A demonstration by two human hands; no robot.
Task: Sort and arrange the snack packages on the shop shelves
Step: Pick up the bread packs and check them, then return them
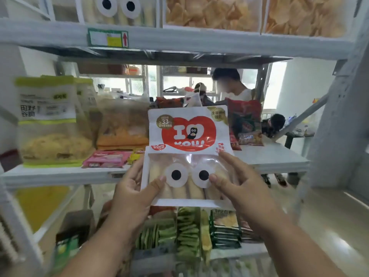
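Both hands (137, 188) gripping snack pack (187, 156) edges

The white snack bag (187, 154) you hold reads "I", "YOU!" and "≥33%"; the green-topped bag (48, 120), left, seemingly reads "田野谷脆".

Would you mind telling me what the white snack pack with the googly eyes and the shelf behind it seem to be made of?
Snack pack: apparently thin plastic film, printed matte white above, with a glossy clear window below showing the rolls; it creases and catches glare. Both hands hold it, left hand and right hand. Shelf: probably painted metal, smooth white, thin flat edges.
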